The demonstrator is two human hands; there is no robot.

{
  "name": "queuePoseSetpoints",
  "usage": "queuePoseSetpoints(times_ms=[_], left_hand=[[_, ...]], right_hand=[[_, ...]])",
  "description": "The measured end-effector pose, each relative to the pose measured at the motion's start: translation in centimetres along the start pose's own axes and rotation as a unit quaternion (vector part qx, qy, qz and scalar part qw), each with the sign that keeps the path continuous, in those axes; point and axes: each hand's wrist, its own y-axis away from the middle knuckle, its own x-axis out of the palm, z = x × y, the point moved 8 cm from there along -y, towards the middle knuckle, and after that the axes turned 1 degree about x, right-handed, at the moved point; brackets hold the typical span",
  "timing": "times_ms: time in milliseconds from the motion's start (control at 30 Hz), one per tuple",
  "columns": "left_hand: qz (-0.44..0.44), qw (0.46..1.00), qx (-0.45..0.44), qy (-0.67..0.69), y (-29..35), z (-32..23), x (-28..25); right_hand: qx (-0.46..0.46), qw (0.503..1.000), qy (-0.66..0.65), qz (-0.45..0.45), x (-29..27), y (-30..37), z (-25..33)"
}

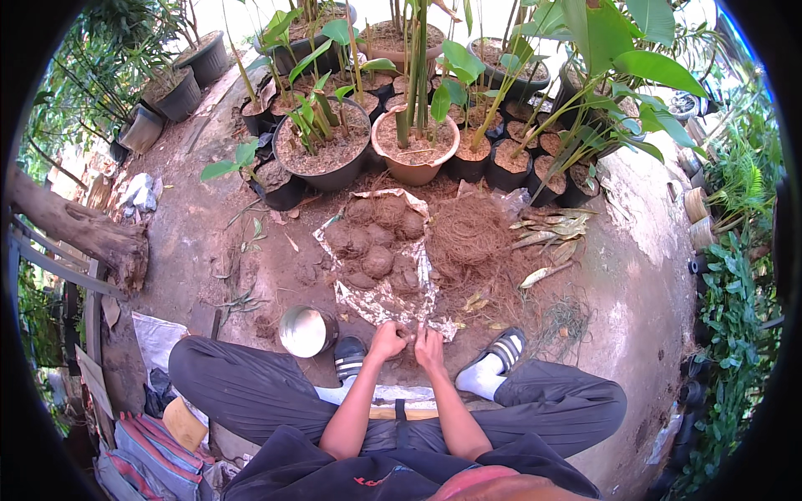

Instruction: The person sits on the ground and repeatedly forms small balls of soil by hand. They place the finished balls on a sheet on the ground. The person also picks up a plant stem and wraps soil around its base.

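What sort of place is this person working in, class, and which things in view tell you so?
Most likely an outdoor plant nursery or garden yard. Potted plants crowd bare ground, soil balls lie on a sheet beside coconut fibre, and both hands are pressing a small clump together.

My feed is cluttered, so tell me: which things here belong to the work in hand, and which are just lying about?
In use:
left hand and right hand, pressed together over a small clump
soil balls on the plastic sheet
coconut fibre pile
metal bowl

Lying about:
potted plants
dry leaves
log
striped bag
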Motion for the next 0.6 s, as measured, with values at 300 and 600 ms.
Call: queuePoseSetpoints(times_ms=[300,600], left_hand=[[-0.029,0.992,0.03,0.116,-1.0,1.4,1.4],[-0.028,0.836,-0.075,0.543,-1.7,4.3,3.4]], right_hand=[[0.053,0.995,-0.072,-0.037,1.4,-0.7,-3.4],[0.151,0.877,-0.456,0.0,6.2,-2.9,-9.1]])
